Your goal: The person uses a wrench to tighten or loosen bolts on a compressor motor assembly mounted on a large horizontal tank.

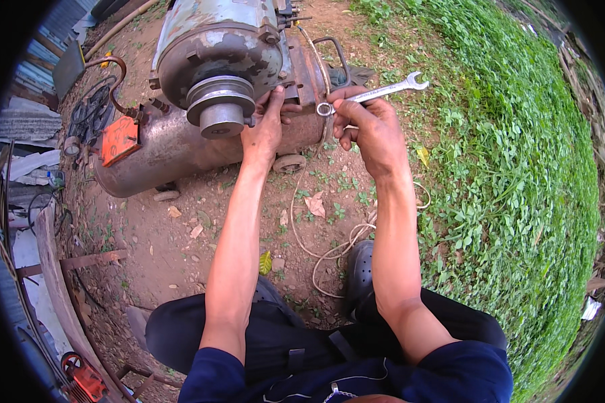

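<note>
A combination wrench (383, 88) lies across my right hand (376, 131), its open end pointing up and right. Thumb and fingers close round the shank near the ring end, which sits beside the compressor tank's right end. My left hand (262, 134) reaches to the motor base, just right of the stepped pulley (222, 107). Its fingers are bent against the metal bracket (291, 94) there; whatever they pinch is hidden. Above them rests the large worn electric motor (218, 57), mounted on the rusty cylindrical tank (171, 148).
An orange box (119, 141) is fixed to the tank's left side. Small wheels (289, 163) stand beneath the tank. A pale cord (326, 255) loops over the dirt near my shoe (361, 269). Green plants (497, 168) cover the right; metal sheets (27, 124) and a wooden beam (57, 282) line the left.
</note>
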The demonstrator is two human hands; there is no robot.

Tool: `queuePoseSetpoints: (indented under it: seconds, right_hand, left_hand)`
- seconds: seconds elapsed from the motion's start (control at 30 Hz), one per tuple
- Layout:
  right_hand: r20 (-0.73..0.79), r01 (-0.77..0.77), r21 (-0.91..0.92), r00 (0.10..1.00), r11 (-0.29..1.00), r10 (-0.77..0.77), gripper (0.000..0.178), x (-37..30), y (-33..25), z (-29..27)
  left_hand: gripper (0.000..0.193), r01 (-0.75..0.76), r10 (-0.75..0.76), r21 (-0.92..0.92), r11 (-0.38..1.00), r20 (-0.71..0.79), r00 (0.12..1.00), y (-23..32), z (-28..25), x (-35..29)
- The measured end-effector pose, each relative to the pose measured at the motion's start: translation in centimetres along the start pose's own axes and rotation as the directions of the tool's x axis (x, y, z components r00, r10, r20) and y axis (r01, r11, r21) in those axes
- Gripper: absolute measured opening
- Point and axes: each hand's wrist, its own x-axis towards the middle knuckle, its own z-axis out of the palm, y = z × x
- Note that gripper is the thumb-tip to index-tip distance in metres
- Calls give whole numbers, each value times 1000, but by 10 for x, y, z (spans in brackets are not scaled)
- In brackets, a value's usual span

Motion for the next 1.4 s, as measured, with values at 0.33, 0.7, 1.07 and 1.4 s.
queuePoseSetpoints:
  seconds: [0.33,0.7,1.07,1.4]
  right_hand:
    - [98,80,108,991,991,-91,23,59,7,8]
    - [36,22,69,999,997,-24,19,80,27,17]
    - [-57,9,286,998,958,7,27,41,36,20]
    - [20,-58,-33,998,998,59,30,2,-2,-20]
  left_hand:
    - [25,-3,3,28,1000,0,1000,-2,-1,0]
    - [25,7,-8,27,1000,21,1000,3,0,-2]
    - [32,10,-11,-18,1000,-66,998,9,9,-3]
    - [37,46,-41,41,998,-125,991,14,17,-5]
